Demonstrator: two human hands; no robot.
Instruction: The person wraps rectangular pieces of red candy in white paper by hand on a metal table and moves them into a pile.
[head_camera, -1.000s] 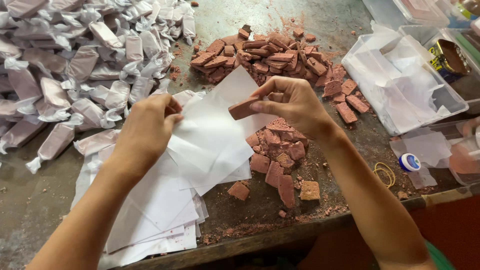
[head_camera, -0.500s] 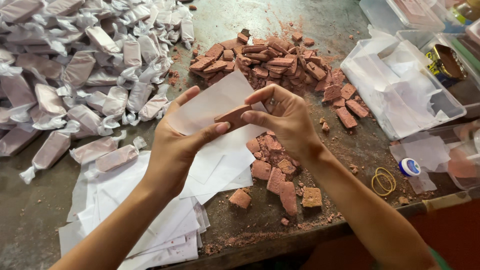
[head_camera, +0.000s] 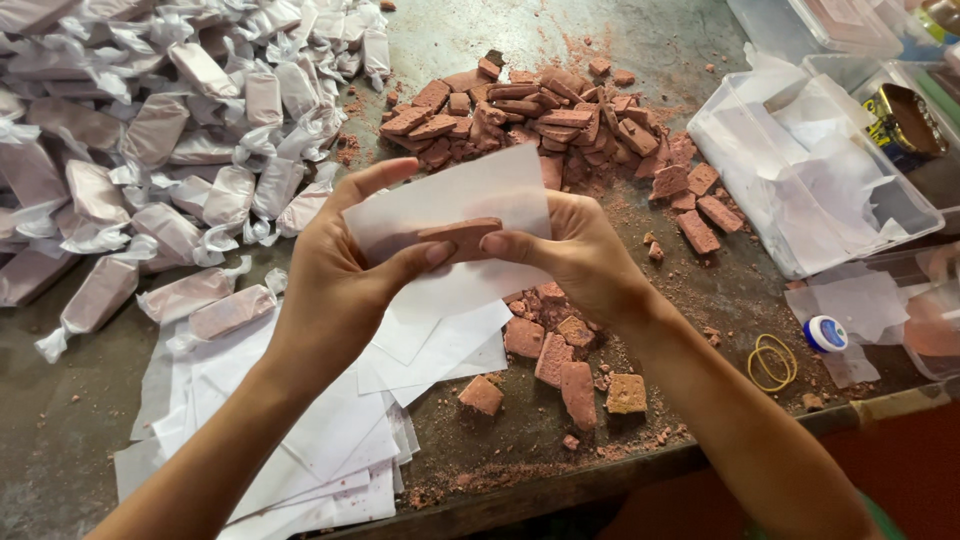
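Observation:
My left hand (head_camera: 340, 290) and my right hand (head_camera: 575, 260) together hold a white paper sheet (head_camera: 450, 200) with a reddish-brown rectangular block (head_camera: 462, 235) lying on it, pinched under both thumbs. They hover above a stack of white paper sheets (head_camera: 310, 440). Loose brown blocks (head_camera: 560, 365) lie under my right wrist. A bigger heap of brown blocks (head_camera: 540, 115) sits farther back.
Several paper-wrapped pieces (head_camera: 150, 140) are piled at the left. A clear plastic tray of crumpled paper (head_camera: 810, 170) stands at the right, with yellow rubber bands (head_camera: 772, 362) and a small blue-white cap (head_camera: 826, 333) near the table's front edge (head_camera: 600, 480).
My left hand lifted one sheet off the stack and brought it up to the block in my right hand. Both hands now press the block against the paper.

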